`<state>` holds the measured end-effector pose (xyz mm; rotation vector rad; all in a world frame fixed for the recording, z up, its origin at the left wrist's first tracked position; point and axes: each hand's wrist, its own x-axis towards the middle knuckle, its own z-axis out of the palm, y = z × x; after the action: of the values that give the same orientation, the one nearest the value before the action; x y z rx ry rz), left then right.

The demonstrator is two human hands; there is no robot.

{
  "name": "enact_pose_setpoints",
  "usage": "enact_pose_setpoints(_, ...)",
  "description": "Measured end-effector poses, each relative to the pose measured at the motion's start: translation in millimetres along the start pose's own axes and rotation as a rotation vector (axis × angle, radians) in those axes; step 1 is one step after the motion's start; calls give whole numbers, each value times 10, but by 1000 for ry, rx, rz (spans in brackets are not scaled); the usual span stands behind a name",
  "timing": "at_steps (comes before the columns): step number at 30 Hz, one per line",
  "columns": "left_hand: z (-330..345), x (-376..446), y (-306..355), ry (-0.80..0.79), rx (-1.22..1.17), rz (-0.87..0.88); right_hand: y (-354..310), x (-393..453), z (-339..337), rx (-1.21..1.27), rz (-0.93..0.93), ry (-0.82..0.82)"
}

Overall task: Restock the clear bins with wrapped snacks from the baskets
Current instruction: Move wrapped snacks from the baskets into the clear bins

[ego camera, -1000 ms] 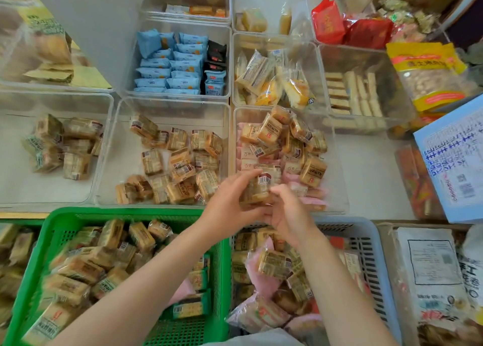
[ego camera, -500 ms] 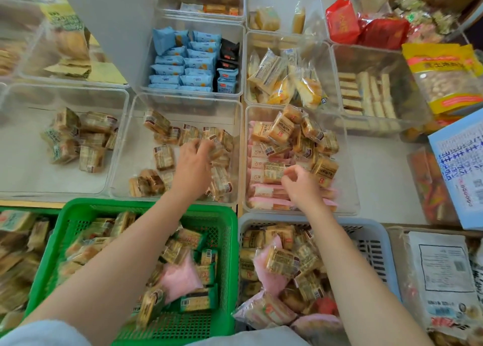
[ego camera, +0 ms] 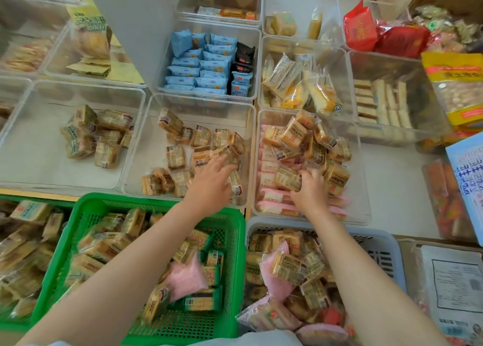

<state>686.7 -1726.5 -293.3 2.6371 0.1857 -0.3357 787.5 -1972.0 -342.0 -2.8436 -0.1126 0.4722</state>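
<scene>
Hands over two near clear bins. Left hand (ego camera: 209, 182), fingers spread flat, resting on brown wrapped snacks (ego camera: 201, 146) in the middle bin (ego camera: 136, 167). Right hand (ego camera: 309, 188) pinching, it seems, one brown packet (ego camera: 287, 179) in the right bin (ego camera: 364, 188). Green basket (ego camera: 235, 241) and grey basket (ego camera: 389, 256) nearer, both holding snacks.
</scene>
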Motion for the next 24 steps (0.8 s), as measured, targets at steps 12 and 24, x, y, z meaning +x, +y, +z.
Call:
enact_pose_setpoints(12, 134, -142, 601, 76, 108, 347, -233, -804, -509, 381, -408, -98)
enact_pose_setpoints(24, 55, 261, -115, 108, 108, -76, 81, -801, -394, 432, -125, -30)
